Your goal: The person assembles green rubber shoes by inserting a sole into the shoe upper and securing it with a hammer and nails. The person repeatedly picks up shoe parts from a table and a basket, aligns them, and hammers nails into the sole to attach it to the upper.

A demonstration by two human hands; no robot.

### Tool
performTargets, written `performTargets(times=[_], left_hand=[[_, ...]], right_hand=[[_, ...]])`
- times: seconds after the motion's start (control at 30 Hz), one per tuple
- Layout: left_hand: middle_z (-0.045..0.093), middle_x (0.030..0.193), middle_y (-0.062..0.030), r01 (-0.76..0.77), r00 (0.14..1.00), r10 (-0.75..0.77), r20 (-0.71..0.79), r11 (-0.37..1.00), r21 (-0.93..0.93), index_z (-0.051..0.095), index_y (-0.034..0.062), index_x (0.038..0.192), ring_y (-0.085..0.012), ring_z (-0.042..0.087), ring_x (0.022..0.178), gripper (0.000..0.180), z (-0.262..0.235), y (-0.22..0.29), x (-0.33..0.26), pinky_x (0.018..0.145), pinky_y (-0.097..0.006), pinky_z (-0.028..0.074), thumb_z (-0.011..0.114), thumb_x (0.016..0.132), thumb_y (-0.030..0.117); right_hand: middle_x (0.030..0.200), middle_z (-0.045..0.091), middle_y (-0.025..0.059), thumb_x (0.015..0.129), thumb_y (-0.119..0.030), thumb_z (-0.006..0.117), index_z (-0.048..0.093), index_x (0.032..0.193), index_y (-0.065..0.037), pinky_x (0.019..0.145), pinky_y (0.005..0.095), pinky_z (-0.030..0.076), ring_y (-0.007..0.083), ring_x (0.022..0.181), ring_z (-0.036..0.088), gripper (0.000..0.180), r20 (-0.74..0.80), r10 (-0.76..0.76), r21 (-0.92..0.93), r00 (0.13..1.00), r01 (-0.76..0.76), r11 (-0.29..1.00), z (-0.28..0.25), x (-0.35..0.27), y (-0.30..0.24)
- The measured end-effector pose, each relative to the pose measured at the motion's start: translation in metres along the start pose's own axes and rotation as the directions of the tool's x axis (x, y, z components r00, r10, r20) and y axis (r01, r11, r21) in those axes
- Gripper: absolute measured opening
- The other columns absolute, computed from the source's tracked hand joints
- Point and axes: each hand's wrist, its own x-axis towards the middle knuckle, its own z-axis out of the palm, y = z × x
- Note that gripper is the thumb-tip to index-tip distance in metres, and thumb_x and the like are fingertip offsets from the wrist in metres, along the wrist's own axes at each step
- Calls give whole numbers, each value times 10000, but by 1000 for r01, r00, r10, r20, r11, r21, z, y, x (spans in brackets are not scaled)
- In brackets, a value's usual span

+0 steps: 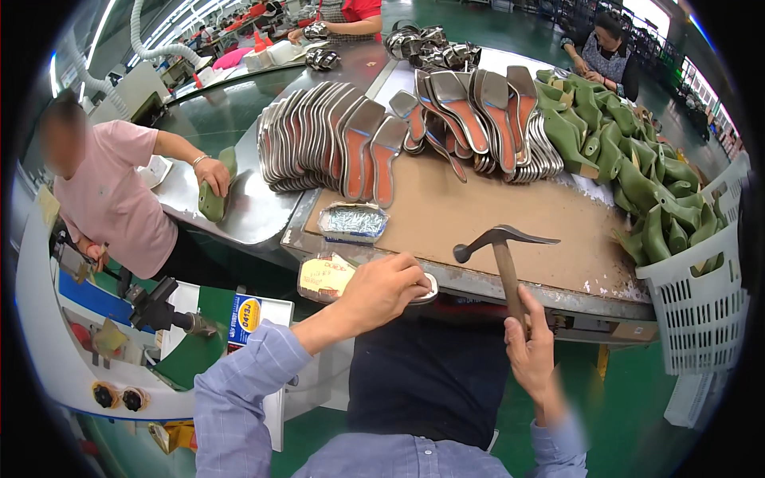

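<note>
My right hand (532, 338) grips the wooden handle of a hammer (505, 267), its metal head raised over the table's front edge. At that same edge, my left hand (384, 288) is closed, fingertips pressed together beside a small piece with a pale rounded rim (433, 288); the fingers hide most of it. Just left of this hand lies a flat item with yellow paper (327, 276) on it. Behind it sits a small box with a foil-like silver top (352, 221). Shoe insoles (351, 147), orange with grey ends and silver rims, stand stacked beyond.
More insoles (494, 119) stand farther right. Green shoe lasts (629, 159) are heaped at the right, above a white plastic basket (701, 295). A co-worker in pink (119, 191) holds a green last (215, 195) at left. A machine (151, 319) stands at lower left.
</note>
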Motion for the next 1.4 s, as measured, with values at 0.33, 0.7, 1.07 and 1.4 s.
performTargets(times=[0.33, 0.7, 1.07, 1.4], left_hand=[[733, 982, -81, 12, 997, 24, 72, 886, -463, 693, -11, 1132, -216, 688, 937, 219, -40, -3, 24, 879, -324, 528, 648, 966, 124], [759, 873, -128, 543, 811, -575, 110, 809, 225, 802, 97, 921, -272, 730, 813, 200, -38, -138, 45, 794, -382, 560, 790, 785, 243], [715, 837, -101, 411, 881, -450, -149, 881, -234, 679, 3, 932, -175, 680, 755, 78, -49, -111, 35, 706, -306, 527, 703, 901, 70], [749, 966, -100, 331, 943, -331, 42, 908, -257, 702, 31, 1029, -232, 734, 926, 123, -18, -1, 2, 905, -343, 534, 695, 907, 39]], right_hand=[[737, 540, -16, 1010, -65, 556, 410, 1497, -38, 555, 209, 402, 41, 635, 474, 510, -68, 86, 228, 994, -68, 971, 5, -4, 22], [715, 500, -25, 1038, -82, 497, 322, 1540, -67, 467, 176, 323, 13, 534, 395, 532, -159, 171, 256, 972, -127, 958, -21, -18, 19], [714, 515, -21, 1030, -108, 537, 379, 1515, -49, 501, 201, 347, 28, 575, 431, 514, -127, 119, 192, 985, -93, 977, -17, -22, 28], [702, 522, 3, 1008, -86, 546, 418, 1508, -85, 549, 246, 403, 65, 601, 467, 517, -152, 111, -41, 982, -118, 992, -18, -12, 49]])
